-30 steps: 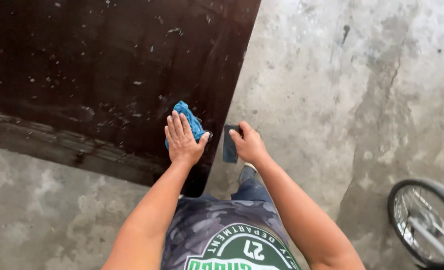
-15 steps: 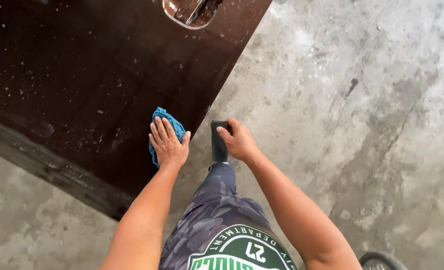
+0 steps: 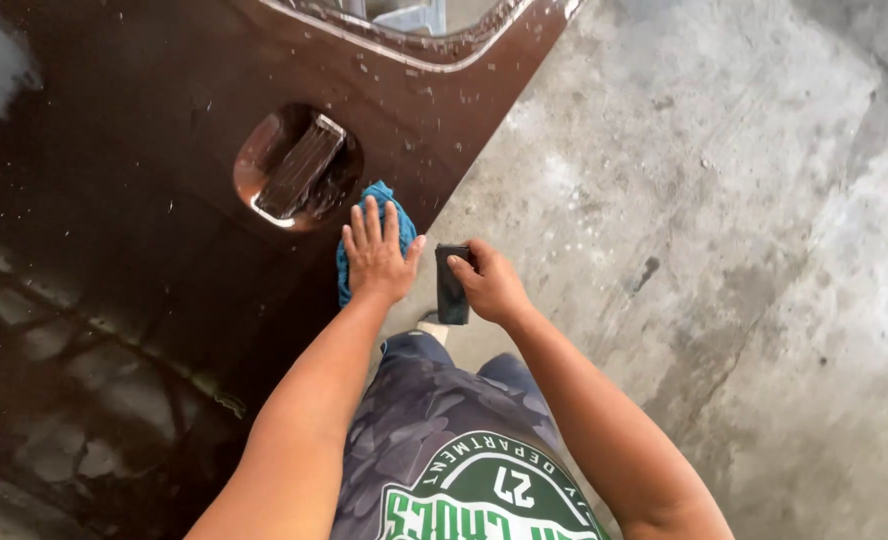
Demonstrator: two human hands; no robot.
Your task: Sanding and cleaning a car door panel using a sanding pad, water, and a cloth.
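My left hand [image 3: 377, 256] lies flat, fingers spread, pressing a blue cloth [image 3: 376, 203] against a dark brown car door [image 3: 114, 200] that is wet and speckled with droplets. The cloth sits just right of the recessed door handle [image 3: 299, 168]. My right hand [image 3: 491, 284] is closed around a small dark rectangular object [image 3: 451, 285], held upright off the door's edge and close to my left hand.
Grey stained concrete floor [image 3: 744, 250] fills the right side. The door's window edge [image 3: 414, 30] runs along the top. The glossy lower door panel [image 3: 54, 380] shows reflections. My camouflage-pattern shorts and printed shirt are at the bottom.
My left hand has slid the cloth up the door to beside the handle. My right hand, holding the dark object, moved along with it. The view shifted upward along the door.
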